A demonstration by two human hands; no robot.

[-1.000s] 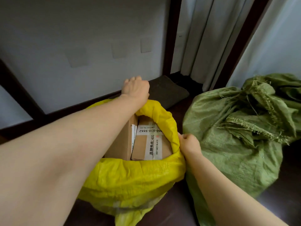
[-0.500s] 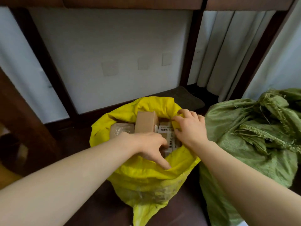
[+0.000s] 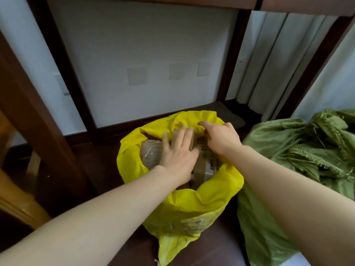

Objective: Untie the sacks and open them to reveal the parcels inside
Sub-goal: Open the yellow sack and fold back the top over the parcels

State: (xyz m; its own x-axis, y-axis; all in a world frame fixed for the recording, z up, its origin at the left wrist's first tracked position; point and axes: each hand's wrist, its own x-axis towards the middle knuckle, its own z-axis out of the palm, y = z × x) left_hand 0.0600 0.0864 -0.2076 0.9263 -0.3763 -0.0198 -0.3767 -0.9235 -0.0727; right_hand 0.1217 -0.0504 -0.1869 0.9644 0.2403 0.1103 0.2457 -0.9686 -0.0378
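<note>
A yellow woven sack point(image 3: 192, 204) stands on the dark floor with its mouth rolled open. Inside lie brown cardboard parcels point(image 3: 203, 166) and a tape-wrapped parcel point(image 3: 150, 154). My left hand point(image 3: 178, 152) lies flat on the parcels, fingers straight and spread. My right hand point(image 3: 221, 137) reaches over the far right of the mouth, its fingers curled onto the yellow rim and the parcel below; the exact hold is hidden. To the right sits a green woven sack point(image 3: 288, 169), its frayed top bunched.
A white wall panel point(image 3: 144, 64) with dark wooden framing stands behind the sacks. Pale curtains point(image 3: 278, 60) hang at the back right. A wooden furniture leg point(image 3: 32, 120) rises at the left. A dark mat point(image 3: 234, 118) lies behind the yellow sack.
My left hand has moved from the near rim of the yellow sack onto the parcels, fingers now straight. My right hand shifted slightly toward the far rim. The view tilted up.
</note>
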